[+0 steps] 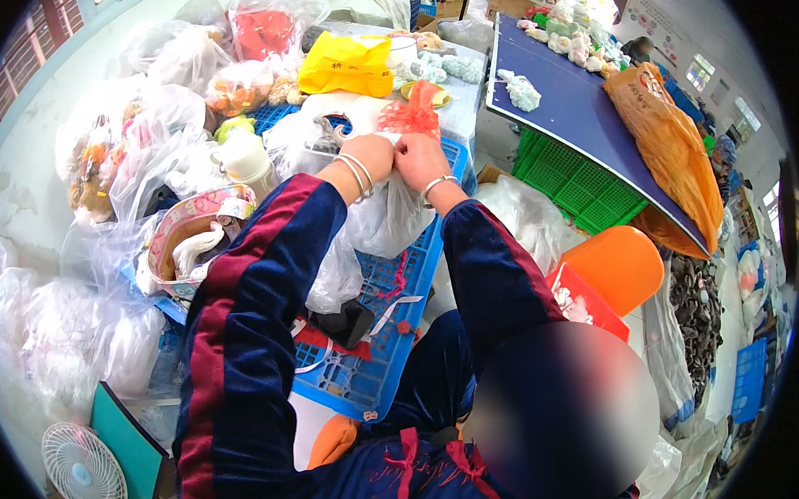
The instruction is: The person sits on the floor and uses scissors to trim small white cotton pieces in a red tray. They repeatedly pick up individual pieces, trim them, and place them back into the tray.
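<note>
My left hand (369, 154) and my right hand (421, 161) meet with curled fingers above a blue plastic crate (370, 370). Both seem to pinch the top of a translucent plastic bag (387, 221), which hangs below them. Its contents are not clear. Just beyond my knuckles shows a crumpled red plastic bag (409, 115). The crate also holds a black object (344, 323), white strips and red scraps. Left of my left forearm stand a cream lidded jug (244, 158) and a pink-patterned container (167, 253) with white material inside.
Clear bags of plush items (97, 170) crowd the left side, near a yellow bag (345, 64). At right, a blue-topped table (582, 104) bears plush pieces beside an orange sack (665, 145). Green crates (576, 175) and an orange stool (613, 270) stand below. A white fan (84, 471) is lower left.
</note>
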The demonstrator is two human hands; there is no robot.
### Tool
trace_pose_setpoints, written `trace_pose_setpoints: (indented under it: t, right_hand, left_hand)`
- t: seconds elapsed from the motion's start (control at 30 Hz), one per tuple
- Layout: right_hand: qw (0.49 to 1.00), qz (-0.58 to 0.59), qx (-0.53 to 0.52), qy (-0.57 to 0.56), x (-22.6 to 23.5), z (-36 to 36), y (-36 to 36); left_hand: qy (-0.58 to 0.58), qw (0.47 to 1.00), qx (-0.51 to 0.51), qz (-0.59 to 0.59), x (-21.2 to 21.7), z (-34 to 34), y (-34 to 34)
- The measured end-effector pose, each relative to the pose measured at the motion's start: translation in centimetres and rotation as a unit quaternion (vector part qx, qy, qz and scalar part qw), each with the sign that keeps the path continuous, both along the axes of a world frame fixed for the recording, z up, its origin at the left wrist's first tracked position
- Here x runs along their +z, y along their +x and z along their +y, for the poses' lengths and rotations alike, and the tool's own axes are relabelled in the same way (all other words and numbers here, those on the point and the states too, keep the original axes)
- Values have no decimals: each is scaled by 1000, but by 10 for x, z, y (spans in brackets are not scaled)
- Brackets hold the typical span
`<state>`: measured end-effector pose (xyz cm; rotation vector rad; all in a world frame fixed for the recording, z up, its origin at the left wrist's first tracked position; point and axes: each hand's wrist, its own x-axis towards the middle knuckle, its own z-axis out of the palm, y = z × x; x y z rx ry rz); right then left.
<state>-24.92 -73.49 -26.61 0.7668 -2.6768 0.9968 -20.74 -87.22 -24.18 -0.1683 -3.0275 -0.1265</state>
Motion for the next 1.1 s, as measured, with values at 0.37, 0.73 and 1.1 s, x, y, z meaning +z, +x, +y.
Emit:
trace_pose_setpoints:
  t: [0.37,0.73,1.1]
  right_hand:
    - [997,-4,-22,-74,-13,12,-6]
    - [995,1,-22,-95,-18,12,-6]
    - [994,59,19,-88,1,8,11]
  left_hand:
    - [207,971,-50,-111,29,-33,0]
    - [29,996,-38,-81,32,-40,30]
    - [5,997,-55,62,-12,-9,-31]
